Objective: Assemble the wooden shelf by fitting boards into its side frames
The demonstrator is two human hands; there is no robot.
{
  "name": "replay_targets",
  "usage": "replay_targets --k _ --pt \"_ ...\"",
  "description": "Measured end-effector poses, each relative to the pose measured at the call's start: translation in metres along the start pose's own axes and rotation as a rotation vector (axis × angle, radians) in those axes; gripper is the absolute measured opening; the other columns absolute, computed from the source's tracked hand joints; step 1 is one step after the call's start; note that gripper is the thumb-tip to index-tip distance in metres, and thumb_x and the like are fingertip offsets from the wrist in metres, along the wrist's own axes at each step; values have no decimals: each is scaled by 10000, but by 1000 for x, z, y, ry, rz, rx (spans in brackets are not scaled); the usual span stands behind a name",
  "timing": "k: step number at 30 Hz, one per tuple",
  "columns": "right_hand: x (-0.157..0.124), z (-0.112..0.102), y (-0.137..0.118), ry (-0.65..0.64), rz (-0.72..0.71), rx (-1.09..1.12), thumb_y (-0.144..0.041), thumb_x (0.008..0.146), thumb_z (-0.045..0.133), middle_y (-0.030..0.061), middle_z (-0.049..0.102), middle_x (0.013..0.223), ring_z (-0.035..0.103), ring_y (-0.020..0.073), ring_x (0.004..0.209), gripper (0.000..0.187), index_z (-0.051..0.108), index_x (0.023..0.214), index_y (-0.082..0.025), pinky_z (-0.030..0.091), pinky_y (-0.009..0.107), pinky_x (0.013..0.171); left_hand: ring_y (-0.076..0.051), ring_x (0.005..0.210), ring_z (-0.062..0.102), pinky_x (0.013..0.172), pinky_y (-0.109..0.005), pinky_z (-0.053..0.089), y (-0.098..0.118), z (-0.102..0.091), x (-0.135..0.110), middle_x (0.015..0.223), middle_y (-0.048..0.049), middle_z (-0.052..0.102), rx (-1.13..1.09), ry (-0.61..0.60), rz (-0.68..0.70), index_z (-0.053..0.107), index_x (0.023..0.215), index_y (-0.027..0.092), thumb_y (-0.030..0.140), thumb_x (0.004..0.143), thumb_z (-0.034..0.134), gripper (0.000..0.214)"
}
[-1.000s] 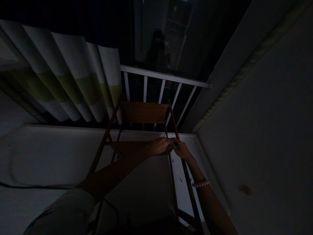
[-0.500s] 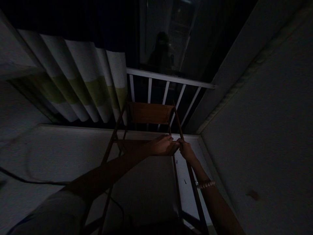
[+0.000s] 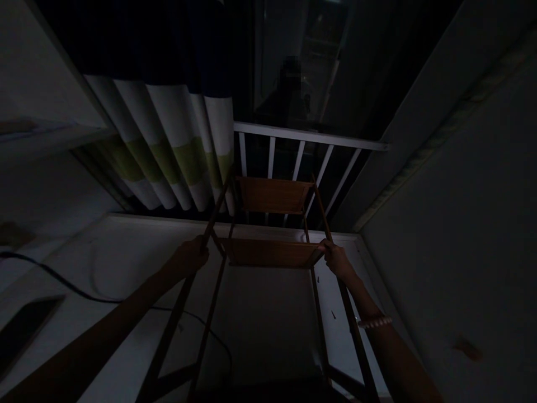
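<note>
A brown shelf rack [image 3: 272, 253] stands upright in front of me, with two shelf boards held between slim posts. My left hand [image 3: 189, 258] is closed around its left front post, at about the height of the lower board. On the other side, my right hand [image 3: 337, 259] grips the right front post beside that board's right end; a beaded bracelet [image 3: 375, 322] circles the wrist. Both arms reach out on either side of the rack. The dim light hides the finer detail of the fingers.
Behind the rack are a white railing [image 3: 310, 135] and a dark, reflecting window [image 3: 319, 67]. A blue, white and green curtain [image 3: 168, 151] hangs at left. A black cable [image 3: 79, 290] crosses the left side and passes behind the rack. A plain wall [image 3: 470, 235] rises at right.
My left hand has moved from the lower board's right end over to the left post and now grips it. My right hand stays at the right post. The view has shifted slightly left.
</note>
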State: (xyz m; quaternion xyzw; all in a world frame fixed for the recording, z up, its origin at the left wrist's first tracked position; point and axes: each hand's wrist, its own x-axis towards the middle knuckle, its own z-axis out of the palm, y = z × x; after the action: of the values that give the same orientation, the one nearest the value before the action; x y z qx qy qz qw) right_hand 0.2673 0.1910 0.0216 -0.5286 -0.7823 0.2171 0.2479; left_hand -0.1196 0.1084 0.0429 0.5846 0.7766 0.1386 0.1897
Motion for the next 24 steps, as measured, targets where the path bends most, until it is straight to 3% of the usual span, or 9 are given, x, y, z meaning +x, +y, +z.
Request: replay_targets --k 3,7,13,24 --pt "-1 -2 -1 5 6 -9 -321 810 351 -11 490 537 479 125 466 203 492 747 -189 348 216 467 -178 456 582 452 -287 493 -5 3 -14 671 -63 601 -133 -89 -58 366 1059 84 203 751 341 332" --pt "-2 -2 0 6 11 -14 -320 805 340 -7 491 534 479 123 440 214 500 764 -184 339 213 435 -134 323 500 312 -219 414 -5 9 -29 536 26 493 -338 -54 -54 382 984 126 237 768 341 247" --pt "-1 -1 4 18 3 -29 -339 791 362 -16 463 505 467 118 425 207 492 738 -187 334 207 423 -142 316 507 298 -216 410 5 22 -37 513 38 481 -450 -26 -49 387 1043 137 236 769 335 297" --pt "-1 -1 7 -4 45 -48 -386 798 336 -27 435 469 444 113 367 262 499 764 -184 305 202 371 -143 346 529 339 -212 423 13 34 -34 490 38 504 -598 31 -16 435 984 130 222 743 364 267"
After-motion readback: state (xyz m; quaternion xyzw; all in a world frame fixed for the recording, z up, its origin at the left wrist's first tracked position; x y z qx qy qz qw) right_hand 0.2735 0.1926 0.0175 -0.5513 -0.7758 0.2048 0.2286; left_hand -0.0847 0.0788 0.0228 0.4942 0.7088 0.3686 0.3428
